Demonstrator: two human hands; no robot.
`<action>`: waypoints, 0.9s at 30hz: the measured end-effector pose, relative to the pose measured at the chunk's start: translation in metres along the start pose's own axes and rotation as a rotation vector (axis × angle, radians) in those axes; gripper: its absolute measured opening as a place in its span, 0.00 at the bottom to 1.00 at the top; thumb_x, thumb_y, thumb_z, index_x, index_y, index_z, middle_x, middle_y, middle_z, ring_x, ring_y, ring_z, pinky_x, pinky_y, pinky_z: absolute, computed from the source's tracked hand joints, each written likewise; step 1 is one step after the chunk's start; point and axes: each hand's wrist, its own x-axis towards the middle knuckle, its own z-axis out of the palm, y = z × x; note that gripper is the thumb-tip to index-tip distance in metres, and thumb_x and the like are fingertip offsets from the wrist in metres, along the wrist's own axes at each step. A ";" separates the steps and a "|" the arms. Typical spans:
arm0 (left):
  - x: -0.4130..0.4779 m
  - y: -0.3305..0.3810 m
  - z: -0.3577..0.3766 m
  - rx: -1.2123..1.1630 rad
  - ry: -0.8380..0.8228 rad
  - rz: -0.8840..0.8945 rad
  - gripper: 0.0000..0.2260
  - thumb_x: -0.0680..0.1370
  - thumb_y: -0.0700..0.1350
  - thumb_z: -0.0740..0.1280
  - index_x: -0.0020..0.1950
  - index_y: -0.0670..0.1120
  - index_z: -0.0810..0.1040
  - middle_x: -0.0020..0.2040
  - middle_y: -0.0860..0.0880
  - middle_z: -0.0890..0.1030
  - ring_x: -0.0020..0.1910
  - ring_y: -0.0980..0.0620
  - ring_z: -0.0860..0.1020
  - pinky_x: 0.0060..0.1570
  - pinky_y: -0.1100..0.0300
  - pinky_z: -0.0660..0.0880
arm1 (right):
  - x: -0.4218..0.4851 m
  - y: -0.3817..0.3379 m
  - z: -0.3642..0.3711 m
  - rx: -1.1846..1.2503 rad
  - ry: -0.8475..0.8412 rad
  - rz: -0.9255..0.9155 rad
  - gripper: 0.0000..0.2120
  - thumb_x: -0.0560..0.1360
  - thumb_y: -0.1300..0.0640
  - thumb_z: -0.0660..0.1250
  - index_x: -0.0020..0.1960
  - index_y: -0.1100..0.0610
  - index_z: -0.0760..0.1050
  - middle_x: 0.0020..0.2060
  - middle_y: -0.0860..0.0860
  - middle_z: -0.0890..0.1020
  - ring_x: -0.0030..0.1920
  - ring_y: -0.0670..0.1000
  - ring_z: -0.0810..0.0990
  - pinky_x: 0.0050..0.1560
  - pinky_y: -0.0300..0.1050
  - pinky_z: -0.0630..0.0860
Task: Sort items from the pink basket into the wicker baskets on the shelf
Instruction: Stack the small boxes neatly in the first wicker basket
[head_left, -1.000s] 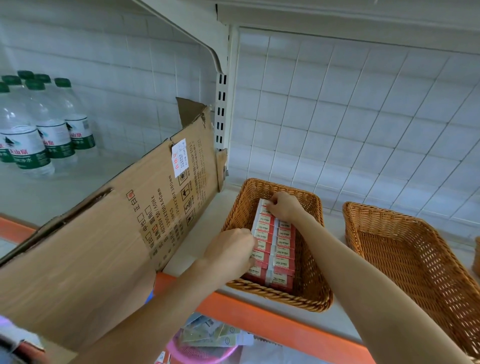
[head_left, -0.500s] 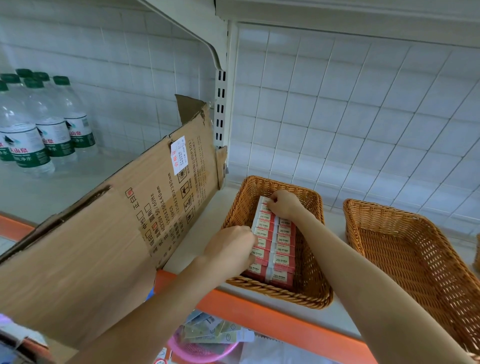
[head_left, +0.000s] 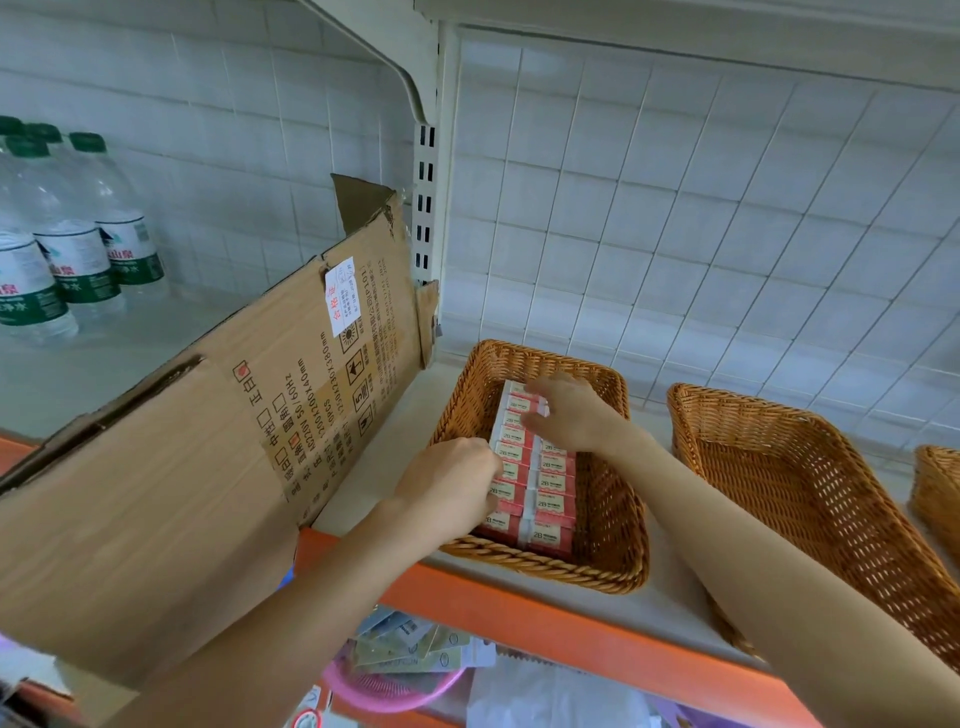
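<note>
A wicker basket (head_left: 613, 577) on the shelf holds two tidy rows of small red and white eraser boxes (head_left: 553, 488). My left hand (head_left: 447, 488) is at the near left of the rows, its fingers curled onto the edge of the left row. My right hand (head_left: 571, 415) lies over the far end of the rows with its fingers spread and straight, touching the box tops. Below the shelf edge, the pink basket (head_left: 395, 696) shows partly, with flat packets (head_left: 415, 649) in it.
A second wicker basket (head_left: 810, 488) stands to the right, and the edge of a third (head_left: 935, 483) is at the far right. A large flattened cardboard box (head_left: 208, 467) leans on the left. Water bottles (head_left: 78, 249) stand behind it. The shelf has an orange front edge (head_left: 571, 639).
My right hand has uncurled and spread its fingers over the far boxes, shifting slightly nearer. My left hand has stayed at the left row.
</note>
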 end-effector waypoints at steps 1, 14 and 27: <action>0.000 0.000 0.000 0.001 0.003 0.002 0.10 0.77 0.45 0.66 0.56 0.43 0.79 0.56 0.48 0.78 0.51 0.48 0.78 0.50 0.53 0.77 | -0.014 -0.004 -0.004 -0.032 -0.068 -0.031 0.25 0.77 0.49 0.60 0.71 0.57 0.64 0.70 0.57 0.65 0.72 0.59 0.58 0.70 0.55 0.57; 0.001 -0.001 0.003 0.002 0.023 0.007 0.12 0.77 0.46 0.67 0.58 0.43 0.79 0.56 0.48 0.78 0.52 0.49 0.78 0.51 0.53 0.78 | -0.080 -0.003 0.016 -0.218 -0.174 -0.142 0.25 0.76 0.48 0.61 0.70 0.56 0.62 0.65 0.54 0.66 0.65 0.60 0.65 0.66 0.56 0.64; -0.001 0.001 -0.001 0.002 0.027 0.016 0.09 0.77 0.45 0.67 0.55 0.43 0.79 0.55 0.49 0.78 0.48 0.50 0.78 0.47 0.57 0.78 | -0.086 -0.009 0.019 -0.299 -0.123 -0.123 0.24 0.79 0.47 0.55 0.72 0.55 0.59 0.69 0.52 0.63 0.68 0.58 0.63 0.67 0.52 0.62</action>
